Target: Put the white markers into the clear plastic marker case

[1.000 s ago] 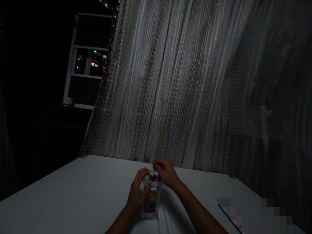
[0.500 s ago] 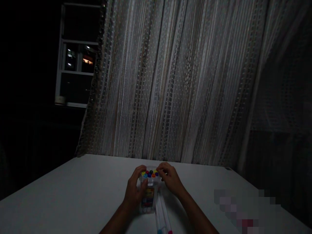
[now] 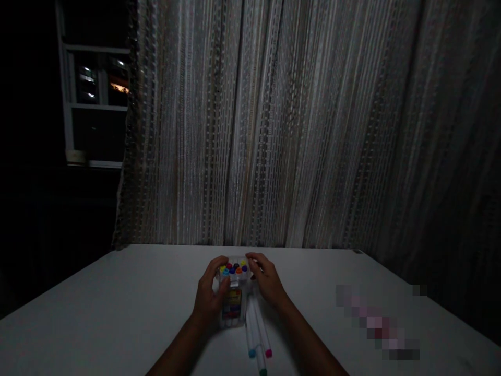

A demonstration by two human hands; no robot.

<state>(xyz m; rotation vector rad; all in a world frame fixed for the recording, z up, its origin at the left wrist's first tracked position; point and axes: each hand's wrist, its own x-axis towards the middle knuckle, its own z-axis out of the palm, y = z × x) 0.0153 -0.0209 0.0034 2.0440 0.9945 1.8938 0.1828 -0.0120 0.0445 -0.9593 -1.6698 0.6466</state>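
A clear plastic marker case stands upright on the white table, full of markers with yellow, red, black, blue, orange and purple caps. My left hand wraps its left side, thumb on the front and fingers at the top rim. At the upper right edge of the case my right hand has its fingers curled against the rim, beside a yellow cap. Just right of the case lie several loose white markers, their ends blue, pink and green. The fingertips of my right hand are partly hidden.
The white table reaches back to a striped curtain. On the right of the table lies a blurred-out pinkish item. A window shows at the far left in the dark room.
The camera view has shifted, so more of the loose markers shows. My right fingers have moved from over the yellow cap to the case's right rim. My left hand keeps its hold.
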